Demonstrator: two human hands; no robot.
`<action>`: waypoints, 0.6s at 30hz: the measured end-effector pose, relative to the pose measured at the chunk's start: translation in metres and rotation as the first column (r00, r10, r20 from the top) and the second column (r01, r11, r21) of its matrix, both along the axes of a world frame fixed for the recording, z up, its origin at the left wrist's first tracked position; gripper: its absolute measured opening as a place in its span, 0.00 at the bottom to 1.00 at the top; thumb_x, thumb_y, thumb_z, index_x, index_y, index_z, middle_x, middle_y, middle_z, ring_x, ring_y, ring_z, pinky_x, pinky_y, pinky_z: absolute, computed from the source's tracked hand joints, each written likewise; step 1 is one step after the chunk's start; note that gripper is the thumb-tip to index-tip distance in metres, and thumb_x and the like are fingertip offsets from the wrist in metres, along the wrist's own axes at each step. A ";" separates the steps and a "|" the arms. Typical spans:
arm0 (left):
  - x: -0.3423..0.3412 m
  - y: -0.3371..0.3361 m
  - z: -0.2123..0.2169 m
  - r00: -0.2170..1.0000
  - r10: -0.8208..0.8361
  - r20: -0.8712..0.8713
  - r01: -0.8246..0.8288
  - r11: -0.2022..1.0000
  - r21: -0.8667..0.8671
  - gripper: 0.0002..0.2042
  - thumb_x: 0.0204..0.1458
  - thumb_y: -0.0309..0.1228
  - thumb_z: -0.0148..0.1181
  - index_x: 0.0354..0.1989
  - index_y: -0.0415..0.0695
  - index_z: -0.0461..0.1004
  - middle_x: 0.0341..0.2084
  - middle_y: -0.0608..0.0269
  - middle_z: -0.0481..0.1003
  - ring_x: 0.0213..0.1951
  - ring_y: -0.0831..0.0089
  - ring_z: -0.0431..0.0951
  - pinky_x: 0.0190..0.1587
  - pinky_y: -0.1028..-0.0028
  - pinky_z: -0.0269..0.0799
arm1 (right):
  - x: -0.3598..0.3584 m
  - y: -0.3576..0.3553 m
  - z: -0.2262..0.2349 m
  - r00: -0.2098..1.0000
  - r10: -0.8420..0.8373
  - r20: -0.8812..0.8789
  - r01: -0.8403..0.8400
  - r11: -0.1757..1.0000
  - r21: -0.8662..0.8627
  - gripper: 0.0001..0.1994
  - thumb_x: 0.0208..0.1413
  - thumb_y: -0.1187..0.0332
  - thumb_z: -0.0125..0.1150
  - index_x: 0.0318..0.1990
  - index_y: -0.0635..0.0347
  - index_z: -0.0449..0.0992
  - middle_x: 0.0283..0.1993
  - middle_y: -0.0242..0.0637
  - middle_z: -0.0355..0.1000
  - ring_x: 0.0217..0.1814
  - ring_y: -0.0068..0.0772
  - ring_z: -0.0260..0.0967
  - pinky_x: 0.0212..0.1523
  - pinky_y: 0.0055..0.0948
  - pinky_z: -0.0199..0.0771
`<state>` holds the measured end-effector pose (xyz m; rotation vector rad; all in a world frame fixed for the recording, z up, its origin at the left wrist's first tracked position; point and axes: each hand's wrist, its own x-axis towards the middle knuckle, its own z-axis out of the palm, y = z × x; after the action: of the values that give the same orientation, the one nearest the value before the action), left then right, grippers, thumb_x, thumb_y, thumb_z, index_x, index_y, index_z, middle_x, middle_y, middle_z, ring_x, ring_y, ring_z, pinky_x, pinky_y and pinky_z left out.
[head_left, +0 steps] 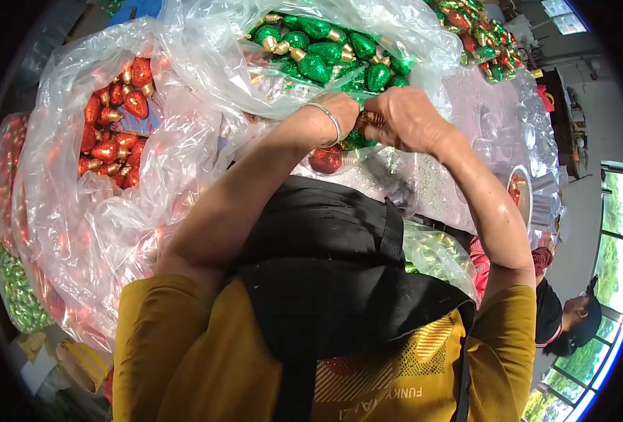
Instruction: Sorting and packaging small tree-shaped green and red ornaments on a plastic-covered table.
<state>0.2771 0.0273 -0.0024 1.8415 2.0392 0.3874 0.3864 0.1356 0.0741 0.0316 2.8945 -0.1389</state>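
Note:
My two hands meet over the table, just in front of the green glitter bulb ornaments in a clear plastic bag. My right hand is closed around a green bulb ornament, whose gold cap shows by the fingers. My left hand, with a bracelet at the wrist, has its fingers closed against the same spot. What the left fingertips pinch is hidden. A red glitter bulb ornament lies just below my hands, its clear-gold cap pointing right.
On the left, a large clear plastic bag opens on red bulb ornaments. Mixed red and green ornaments are heaped at the far right. Clear plastic cups line the right table edge. Another person is at the right.

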 end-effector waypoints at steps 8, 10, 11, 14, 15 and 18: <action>-0.005 0.006 -0.016 0.997 -0.053 0.048 0.049 0.996 0.072 0.05 0.42 0.23 0.53 0.25 0.38 0.76 0.27 0.47 0.76 0.35 0.50 0.76 0.37 0.60 0.72 | -0.006 -0.019 -0.006 0.929 0.370 0.016 -0.361 0.896 0.258 0.05 0.44 0.67 0.58 0.22 0.55 0.75 0.24 0.40 0.74 0.29 0.43 0.73 0.29 0.39 0.72; -0.007 0.006 -0.026 0.995 -0.092 0.033 0.085 0.984 0.155 0.05 0.42 0.25 0.54 0.23 0.40 0.76 0.26 0.48 0.76 0.34 0.50 0.76 0.36 0.60 0.72 | -0.018 -0.023 -0.007 0.889 0.265 0.373 -0.333 0.934 0.130 0.04 0.44 0.69 0.57 0.23 0.55 0.76 0.26 0.39 0.75 0.31 0.43 0.74 0.30 0.38 0.72; -0.008 0.007 -0.029 0.995 -0.094 0.033 0.088 0.985 0.151 0.05 0.42 0.25 0.54 0.23 0.40 0.76 0.26 0.48 0.76 0.34 0.50 0.76 0.36 0.60 0.72 | -0.021 -0.025 -0.006 0.890 0.264 0.372 -0.331 0.935 0.126 0.04 0.44 0.69 0.57 0.23 0.55 0.76 0.26 0.39 0.75 0.31 0.43 0.74 0.30 0.38 0.72; -0.014 0.009 -0.036 0.983 -0.182 0.030 0.173 0.966 0.193 0.06 0.43 0.28 0.54 0.25 0.40 0.75 0.27 0.49 0.76 0.35 0.51 0.75 0.37 0.61 0.71 | -0.029 -0.027 -0.003 0.803 0.214 0.556 -0.317 0.944 0.094 0.05 0.45 0.68 0.56 0.24 0.56 0.77 0.28 0.40 0.75 0.33 0.43 0.74 0.31 0.37 0.72; -0.015 0.009 -0.039 0.982 -0.184 0.029 0.176 0.967 0.186 0.06 0.43 0.28 0.54 0.25 0.40 0.75 0.27 0.49 0.76 0.35 0.51 0.75 0.37 0.61 0.71 | -0.029 -0.026 -0.003 0.805 0.215 0.553 -0.314 0.945 0.089 0.05 0.45 0.68 0.56 0.24 0.56 0.77 0.28 0.40 0.75 0.33 0.43 0.74 0.31 0.37 0.72; -0.011 0.006 -0.023 0.986 -0.151 0.068 0.149 0.988 0.030 0.07 0.43 0.31 0.56 0.27 0.40 0.74 0.30 0.50 0.76 0.38 0.52 0.75 0.40 0.61 0.70 | -0.023 -0.021 0.000 0.860 0.235 0.454 -0.239 0.970 -0.050 0.06 0.44 0.67 0.56 0.24 0.59 0.75 0.20 0.45 0.69 0.27 0.47 0.71 0.29 0.40 0.70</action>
<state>0.2657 0.0336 -0.0259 1.9527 1.8431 0.4313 0.3634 0.1142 0.0745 -0.2572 2.3994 -0.0629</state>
